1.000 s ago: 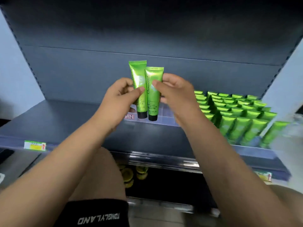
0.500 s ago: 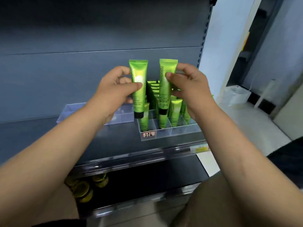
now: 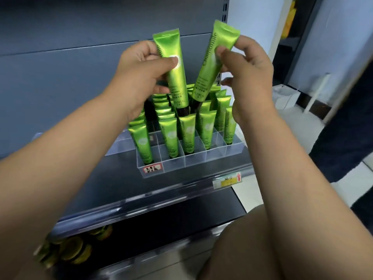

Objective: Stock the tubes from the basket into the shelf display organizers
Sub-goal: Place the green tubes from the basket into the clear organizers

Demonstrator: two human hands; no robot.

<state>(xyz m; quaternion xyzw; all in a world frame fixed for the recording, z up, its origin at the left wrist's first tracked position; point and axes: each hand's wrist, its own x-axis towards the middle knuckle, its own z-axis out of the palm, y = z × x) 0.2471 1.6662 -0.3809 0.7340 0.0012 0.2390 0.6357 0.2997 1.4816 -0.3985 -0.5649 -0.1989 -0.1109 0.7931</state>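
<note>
1. L hand (image 3: pixel 139 75) pinches one green tube (image 3: pixel 177 81) at mid-body, thumb in front, fingers curled behind. Cap down, top leaning left.
2. R hand (image 3: pixel 248 77) clamps a second green tube (image 3: pixel 209 72) near its crimped end, thumb on the front. Cap down, top leaning right.
3. Both black caps hang close together, just above the stocked tubes (image 3: pixel 188 136) at mid-organizer. Touching or not: can't tell.
4. Clear organizer (image 3: pixel 193 165) sits on the dark shelf (image 3: pixel 101 188), near its right end. It's split into compartments, w/ matching green tubes standing cap down, row behind row.
5. Red-edged handwritten label (image 3: pixel 152 168) on organizer's front left corner. Yellow price tag (image 3: pixel 227 180) on the shelf's front strip, just below.
6. Lower shelf: round yellow-green items (image 3: pixel 74 249), too blurred to name.
</note>
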